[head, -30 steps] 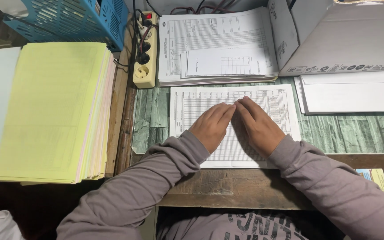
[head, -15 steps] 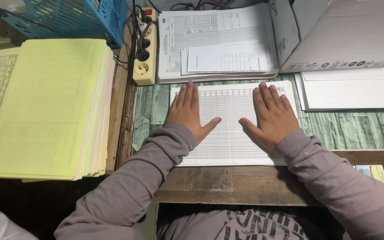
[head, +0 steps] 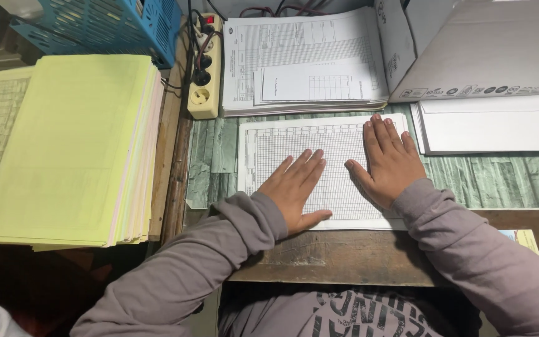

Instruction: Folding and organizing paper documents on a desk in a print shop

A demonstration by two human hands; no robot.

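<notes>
1. Hands lie flat on a white grid sheet in the middle of the frame. The sheet rests on the green table top, just below a stack of printed forms.
2. The left hand is spread out with the fingers straight. It grips nothing; the palm just presses on the lower middle of the sheet.
3. The right hand is spread out too, flat on the right part of the sheet, with its fingertips near the top edge. It grips nothing either.
4. To press paper flat well, I think both palms should stay low and push gently, so the sheet does not wrinkle or slide.
5. The bottom edge of the sheet reaches over the dark wooden board at the front, so it could bend there if pushed too hard.
6. A thick pile of yellow paper sits at the left of the frame, well apart from the hands.
7. A power strip with plugs lies upper left of the sheet, beside a blue basket.
8. A white envelope and a grey box sit at the upper right.
</notes>
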